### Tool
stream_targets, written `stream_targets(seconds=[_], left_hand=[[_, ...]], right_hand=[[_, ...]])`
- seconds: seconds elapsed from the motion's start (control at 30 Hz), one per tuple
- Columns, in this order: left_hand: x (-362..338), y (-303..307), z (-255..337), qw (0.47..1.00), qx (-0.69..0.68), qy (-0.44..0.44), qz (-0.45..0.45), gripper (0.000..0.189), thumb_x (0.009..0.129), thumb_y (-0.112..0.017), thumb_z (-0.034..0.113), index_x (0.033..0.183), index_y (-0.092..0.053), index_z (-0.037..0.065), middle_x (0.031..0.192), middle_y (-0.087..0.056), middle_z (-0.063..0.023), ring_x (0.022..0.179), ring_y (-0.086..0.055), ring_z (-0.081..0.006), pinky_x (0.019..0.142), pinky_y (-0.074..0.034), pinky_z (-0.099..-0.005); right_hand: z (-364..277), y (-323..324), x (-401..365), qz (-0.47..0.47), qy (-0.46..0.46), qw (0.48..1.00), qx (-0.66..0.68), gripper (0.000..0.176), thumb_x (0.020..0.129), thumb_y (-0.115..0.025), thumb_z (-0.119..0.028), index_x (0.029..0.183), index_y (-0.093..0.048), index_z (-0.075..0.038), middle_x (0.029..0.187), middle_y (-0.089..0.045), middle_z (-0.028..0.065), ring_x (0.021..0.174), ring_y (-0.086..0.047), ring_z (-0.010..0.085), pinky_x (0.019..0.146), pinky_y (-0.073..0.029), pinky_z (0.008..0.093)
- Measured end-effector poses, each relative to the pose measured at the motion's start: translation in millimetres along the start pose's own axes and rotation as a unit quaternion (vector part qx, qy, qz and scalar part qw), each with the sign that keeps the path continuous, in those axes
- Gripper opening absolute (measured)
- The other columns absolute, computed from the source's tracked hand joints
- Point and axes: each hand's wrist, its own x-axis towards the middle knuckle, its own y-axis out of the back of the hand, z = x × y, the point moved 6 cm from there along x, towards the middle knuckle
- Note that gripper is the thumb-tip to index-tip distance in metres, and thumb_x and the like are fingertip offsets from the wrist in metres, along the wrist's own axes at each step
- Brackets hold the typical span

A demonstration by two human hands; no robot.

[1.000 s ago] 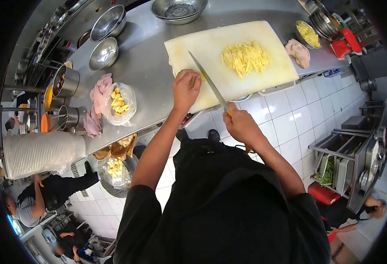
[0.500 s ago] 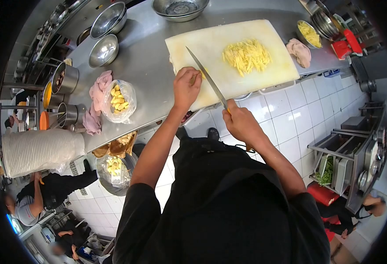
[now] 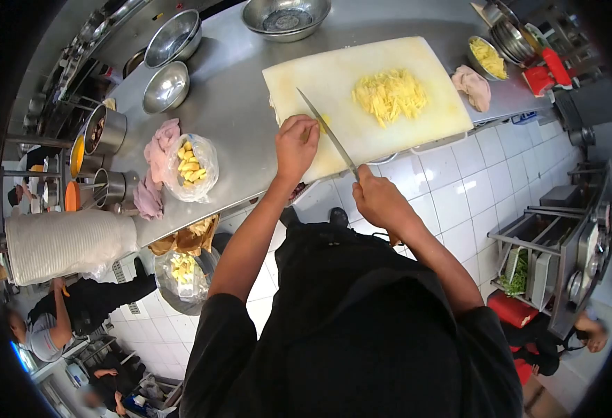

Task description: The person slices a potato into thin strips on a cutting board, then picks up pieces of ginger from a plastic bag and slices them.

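Note:
My right hand is closed round the handle of a long kitchen knife. Its blade slants up and left across the near left part of a white cutting board. My left hand has its fingers curled in on the board's left edge, holding a small yellow piece, peeled ginger by its look, against the blade. The fingers and blade hide most of that piece. Farther right on the board lies a heap of thin yellow strips.
To the left sit a clear bag of peeled yellow chunks, pink cloths and metal bowls. Another pink cloth and a bowl of strips are at right. A lined bin stands below the counter. Other people are farther off.
The knife and my right hand have shifted only slightly; the left hand stays curled by the blade. The whole view has moved a little, with the counter lower in the picture.

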Motion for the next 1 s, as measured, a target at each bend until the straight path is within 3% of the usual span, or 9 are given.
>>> stream_targets(seconds=[0.17,0.57,0.67,1.0], left_hand=[[5.3,-1.3,0.1,1.0,-0.01,-0.011,0.004,0.007,0.088,-0.075,0.001,0.094,-0.075,-0.004,0.101,-0.074,-0.0129,0.084,-0.073,-0.0216,0.077,-0.06,-0.0303],[3.8,-0.6,3.1,1.0,0.002,-0.011,-0.004,0.006,0.089,-0.074,-0.001,0.094,-0.072,-0.004,0.101,-0.073,-0.0125,0.085,-0.072,-0.0209,0.079,-0.06,-0.03],[3.6,-2.3,-0.7,1.0,-0.008,-0.007,-0.003,0.006,0.089,-0.073,-0.001,0.094,-0.072,-0.004,0.101,-0.073,-0.012,0.085,-0.072,-0.0202,0.079,-0.059,-0.0297],[2.3,-2.5,-2.6,1.0,-0.012,0.003,-0.005,0.005,0.089,-0.073,-0.001,0.094,-0.073,-0.004,0.1,-0.073,-0.011,0.084,-0.072,-0.019,0.077,-0.059,-0.0287]], right_hand=[[5.5,-1.8,3.7,0.024,0.019,0.999,-0.015,0.026,0.102,-0.051,-0.018,0.109,-0.049,0.007,0.085,-0.067,0.0367,0.086,-0.065,0.0549,0.084,-0.049,0.062],[14.7,-3.7,-3.3,0.073,0.047,0.996,0.028,0.029,0.103,-0.054,-0.024,0.114,-0.05,0.003,0.079,-0.066,0.0337,0.081,-0.064,0.0552,0.077,-0.049,0.0622],[7.7,1.7,-6.4,0.088,0.055,0.994,0.031,0.025,0.102,-0.052,-0.019,0.111,-0.05,0.004,0.078,-0.066,0.0344,0.079,-0.064,0.0553,0.076,-0.048,0.0635],[0.9,7.3,-7.8,0.072,0.054,0.995,0.033,0.025,0.102,-0.052,-0.019,0.109,-0.05,0.005,0.077,-0.066,0.0346,0.08,-0.065,0.0551,0.076,-0.048,0.0636]])
